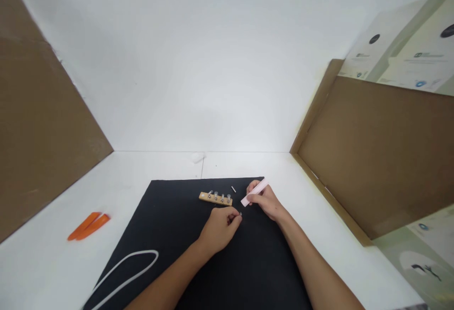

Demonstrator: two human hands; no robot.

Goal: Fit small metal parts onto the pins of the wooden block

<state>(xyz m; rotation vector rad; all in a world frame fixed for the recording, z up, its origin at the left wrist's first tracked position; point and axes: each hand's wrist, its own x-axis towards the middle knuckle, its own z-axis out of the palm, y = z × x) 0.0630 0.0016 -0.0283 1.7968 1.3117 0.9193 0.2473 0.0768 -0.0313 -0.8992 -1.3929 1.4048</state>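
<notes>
My right hand [264, 199] is closed round a flat pale pink strip [256, 192], which slants up to the right. Just left of it, my left hand [222, 227] pinches a tiny dark metallic piece [241, 214] between thumb and fingertips. Beyond the left hand lies a small light wooden strip [204, 196] with several metal fittings [216, 195] standing on it in a row. A short silvery pin [233, 189] rests on the black mat [184, 225] between the wooden strip and my right hand.
Two orange pieces [88, 226] lie on the white table [46, 272] at the left. A white cable loop [131, 272] crosses the mat's lower left. A whitish scrap [197, 157] lies near the back wall. Brown cardboard panels stand at the left [42, 111] and right [383, 154].
</notes>
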